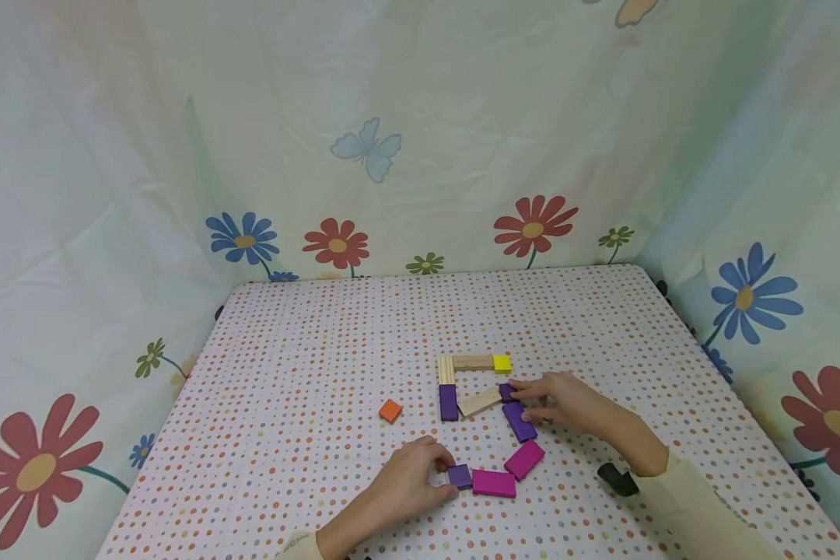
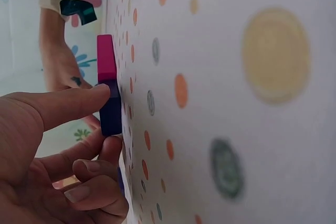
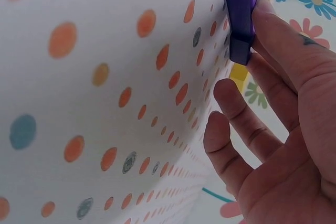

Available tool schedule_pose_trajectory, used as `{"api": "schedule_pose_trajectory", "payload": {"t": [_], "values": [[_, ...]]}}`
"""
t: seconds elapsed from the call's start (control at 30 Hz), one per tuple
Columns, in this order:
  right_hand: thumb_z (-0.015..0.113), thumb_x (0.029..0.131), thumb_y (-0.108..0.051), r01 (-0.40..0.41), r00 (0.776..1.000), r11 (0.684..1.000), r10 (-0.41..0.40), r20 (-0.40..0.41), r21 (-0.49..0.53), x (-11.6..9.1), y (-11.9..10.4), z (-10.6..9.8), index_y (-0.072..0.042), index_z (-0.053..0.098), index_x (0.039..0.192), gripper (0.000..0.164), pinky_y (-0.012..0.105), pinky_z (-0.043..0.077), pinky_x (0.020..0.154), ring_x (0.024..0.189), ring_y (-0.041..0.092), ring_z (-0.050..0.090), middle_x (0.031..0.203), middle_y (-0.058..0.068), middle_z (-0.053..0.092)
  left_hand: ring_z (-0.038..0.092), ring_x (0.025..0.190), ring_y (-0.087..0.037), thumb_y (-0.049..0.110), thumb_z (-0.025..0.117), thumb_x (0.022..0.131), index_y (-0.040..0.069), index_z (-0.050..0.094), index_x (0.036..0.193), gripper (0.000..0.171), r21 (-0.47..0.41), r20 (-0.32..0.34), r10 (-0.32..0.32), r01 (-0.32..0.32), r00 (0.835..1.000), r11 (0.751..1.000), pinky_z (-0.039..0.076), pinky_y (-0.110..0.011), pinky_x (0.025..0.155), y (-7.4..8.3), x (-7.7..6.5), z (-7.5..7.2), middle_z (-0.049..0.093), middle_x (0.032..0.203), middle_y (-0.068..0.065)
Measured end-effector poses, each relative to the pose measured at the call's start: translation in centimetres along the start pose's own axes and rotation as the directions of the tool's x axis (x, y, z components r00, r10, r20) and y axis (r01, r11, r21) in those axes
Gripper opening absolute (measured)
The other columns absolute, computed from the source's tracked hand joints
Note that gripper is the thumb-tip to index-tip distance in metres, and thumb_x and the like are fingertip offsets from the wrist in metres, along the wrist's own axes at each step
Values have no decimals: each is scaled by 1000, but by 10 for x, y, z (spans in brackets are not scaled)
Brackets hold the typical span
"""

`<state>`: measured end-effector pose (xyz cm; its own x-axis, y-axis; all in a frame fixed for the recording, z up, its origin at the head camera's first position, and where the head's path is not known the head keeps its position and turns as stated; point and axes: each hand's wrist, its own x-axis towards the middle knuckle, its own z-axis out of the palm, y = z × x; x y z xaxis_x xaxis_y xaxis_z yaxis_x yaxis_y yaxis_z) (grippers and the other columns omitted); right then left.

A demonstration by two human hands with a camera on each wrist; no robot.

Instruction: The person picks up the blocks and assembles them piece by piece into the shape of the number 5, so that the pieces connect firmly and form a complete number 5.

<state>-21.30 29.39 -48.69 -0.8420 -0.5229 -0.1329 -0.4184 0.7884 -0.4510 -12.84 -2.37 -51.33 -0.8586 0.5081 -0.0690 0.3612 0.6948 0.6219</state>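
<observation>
My left hand point(image 1: 411, 476) pinches a small purple block point(image 1: 460, 477) between thumb and index finger at the row's near end. That block abuts a magenta block point(image 1: 493, 483) in the left wrist view. Another magenta block point(image 1: 524, 460) lies at an angle beyond. My right hand point(image 1: 567, 400) touches two purple blocks on the right: its index fingertip is at the small dark purple block point(image 1: 507, 393), its thumb at the longer purple block point(image 1: 519, 421). In the right wrist view the other fingers are held loosely apart. A tilted plain wooden block point(image 1: 479, 401) meets the small dark one.
Pale wooden blocks point(image 1: 446, 369), a wooden plank point(image 1: 473, 362), a yellow block point(image 1: 502, 364) and a purple block point(image 1: 448, 403) form a bracket shape farther back. An orange block point(image 1: 390, 411) lies apart on the left. The dotted cloth point(image 1: 308, 350) covers the table, with flowered curtains around.
</observation>
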Motion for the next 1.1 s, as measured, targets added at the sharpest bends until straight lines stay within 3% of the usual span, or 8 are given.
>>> {"api": "schedule_pose_trajectory", "payload": {"t": [0.67, 0.87, 1.1], "values": [[78, 96, -30, 13, 1000, 1000, -13, -1, 11, 0, 0, 0, -12, 76, 132, 41, 22, 34, 72, 76, 7, 44, 150, 9, 65, 56, 86, 1, 35, 90, 83, 18, 78, 110, 34, -13, -12, -16, 16, 1000, 1000, 48, -20, 77, -2, -3, -1, 66, 98, 11], [78, 95, -30, -9, 1000, 1000, 9, 7, 13, 0, 0, -1, -13, 76, 133, 41, 21, 34, 71, 76, 7, 45, 151, 8, 65, 64, 91, -9, 35, 83, 91, 14, 75, 121, 37, -32, -107, -20, 16, 994, 999, 50, -23, 77, -9, 0, -21, 70, 109, 2], [78, 96, -31, -17, 999, 1000, 16, 29, 13, 2, 1, -1, -13, 75, 134, 42, 23, 37, 74, 74, 5, 45, 152, 8, 64, 63, 88, -15, 28, 81, 94, 10, 73, 127, 38, -16, -259, -60, 58, 964, 998, 47, -24, 72, -27, 7, -56, 70, 120, -7]]}}
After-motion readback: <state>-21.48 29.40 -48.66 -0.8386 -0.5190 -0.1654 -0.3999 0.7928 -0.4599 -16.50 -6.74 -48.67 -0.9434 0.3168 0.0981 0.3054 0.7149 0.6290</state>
